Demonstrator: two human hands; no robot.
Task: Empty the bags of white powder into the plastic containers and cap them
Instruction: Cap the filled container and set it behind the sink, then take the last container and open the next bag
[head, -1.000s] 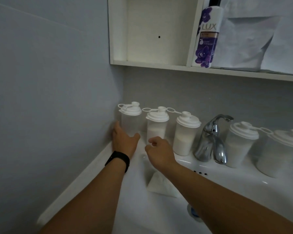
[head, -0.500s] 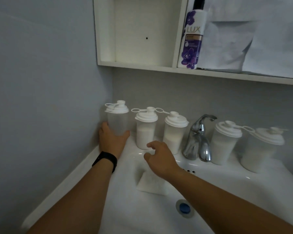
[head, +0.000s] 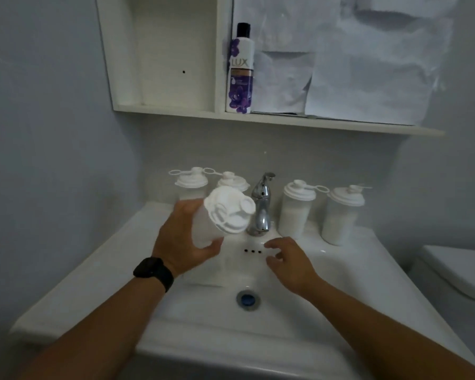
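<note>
Container [head: 217, 218] lifted off ledge, tilted, lid rightward; left hand [head: 181, 239] gripping; right hand [head: 288, 261] loose.

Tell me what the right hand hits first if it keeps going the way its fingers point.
The right hand points up-left over the basin. Probably the lidded container that the left hand holds tilted; the overflow holes on the sink wall lie lower. Depth is unclear.

Two containers [head: 191, 185] stand left of the faucet [head: 261, 207], two more containers [head: 295, 208] right of it; the drain [head: 248, 298] lies before the faucet, the shelf [head: 258, 120] above it
</note>
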